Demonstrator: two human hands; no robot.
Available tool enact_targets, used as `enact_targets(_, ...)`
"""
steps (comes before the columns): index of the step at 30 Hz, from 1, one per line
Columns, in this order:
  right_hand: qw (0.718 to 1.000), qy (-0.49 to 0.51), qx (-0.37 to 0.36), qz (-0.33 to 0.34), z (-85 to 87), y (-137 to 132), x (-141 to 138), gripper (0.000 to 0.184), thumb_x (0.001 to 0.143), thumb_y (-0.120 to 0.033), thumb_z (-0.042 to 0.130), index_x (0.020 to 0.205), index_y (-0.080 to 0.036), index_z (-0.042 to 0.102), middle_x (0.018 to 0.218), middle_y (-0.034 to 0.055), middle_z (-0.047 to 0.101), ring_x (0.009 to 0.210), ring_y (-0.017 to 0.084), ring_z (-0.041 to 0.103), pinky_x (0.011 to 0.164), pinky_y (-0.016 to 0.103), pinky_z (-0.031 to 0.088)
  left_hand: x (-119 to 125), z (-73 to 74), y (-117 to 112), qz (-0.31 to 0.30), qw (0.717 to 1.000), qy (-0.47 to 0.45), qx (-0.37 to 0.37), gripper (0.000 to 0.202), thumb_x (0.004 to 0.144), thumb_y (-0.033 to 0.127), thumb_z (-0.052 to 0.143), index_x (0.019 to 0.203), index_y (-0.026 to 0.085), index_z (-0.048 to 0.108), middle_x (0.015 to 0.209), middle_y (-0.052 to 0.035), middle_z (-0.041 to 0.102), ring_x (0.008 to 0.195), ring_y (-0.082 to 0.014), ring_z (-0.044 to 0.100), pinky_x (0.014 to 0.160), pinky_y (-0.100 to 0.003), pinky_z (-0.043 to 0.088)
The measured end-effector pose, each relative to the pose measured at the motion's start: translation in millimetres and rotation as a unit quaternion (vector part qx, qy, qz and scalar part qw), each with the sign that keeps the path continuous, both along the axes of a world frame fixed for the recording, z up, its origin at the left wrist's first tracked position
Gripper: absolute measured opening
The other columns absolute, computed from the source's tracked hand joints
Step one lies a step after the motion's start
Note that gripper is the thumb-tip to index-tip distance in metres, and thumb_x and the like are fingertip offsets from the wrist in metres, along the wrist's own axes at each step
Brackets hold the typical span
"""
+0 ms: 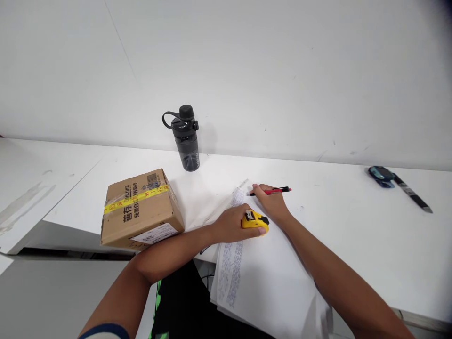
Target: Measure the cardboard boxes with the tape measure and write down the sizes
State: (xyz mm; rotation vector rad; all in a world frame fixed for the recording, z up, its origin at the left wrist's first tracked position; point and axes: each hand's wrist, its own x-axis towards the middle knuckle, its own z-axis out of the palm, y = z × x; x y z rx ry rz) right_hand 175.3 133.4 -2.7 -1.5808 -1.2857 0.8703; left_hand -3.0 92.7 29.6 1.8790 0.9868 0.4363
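My left hand point(231, 225) is closed around a yellow tape measure point(254, 224) with black and silver parts, resting over the paper. In my right hand point(270, 201) is a red and black pen point(277, 190), its tip pointing left near the upper end of the sheets. Beneath both hands lies a stack of white paper point(268, 278), which hangs over the table's front edge. Columns of small blue-purple marks run down its left side.
A taped cardboard box point(141, 212) sits left of my forearm. Behind it stands a dark water bottle point(187, 141) with a loop handle, near the wall. A dark blue watch point(381, 175) with a black strap lies at the right of the white table point(353, 226).
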Motion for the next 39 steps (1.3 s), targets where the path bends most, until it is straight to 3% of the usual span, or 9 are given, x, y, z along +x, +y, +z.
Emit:
enact_targets(30, 1.0, -0.008, 0.008, -0.016, 0.6, -0.6, 2.5, 0.035, 0.081, -0.047, 0.057, 0.063, -0.02, 0.068, 0.066, 0.003, 0.066, 0.071, 0.021, 0.06, 0.07, 0.033, 0.046, 1.4, 3.3, -0.3, -0.007, 1.0, 0.025, 0.01, 0.052, 0.073, 0.067, 0.062, 0.097, 0.021, 0.054, 0.089, -0.0019, 0.064, 0.082, -0.0198, 0.061, 0.066, -0.03, 0.045)
enact_targets(39, 0.999, -0.009, 0.009, -0.041, 0.9, -0.6, 0.3, 0.034, 0.081, -0.045, 0.056, 0.062, -0.02, 0.067, 0.068, 0.0031, 0.067, 0.073, 0.02, 0.06, 0.073, 0.033, 0.046, 0.8, 2.7, 0.6, -0.016, 0.999, 0.032, 0.016, 0.052, 0.074, 0.067, 0.062, 0.097, 0.022, 0.053, 0.089, -0.0013, 0.064, 0.081, -0.0191, 0.061, 0.066, -0.03, 0.044)
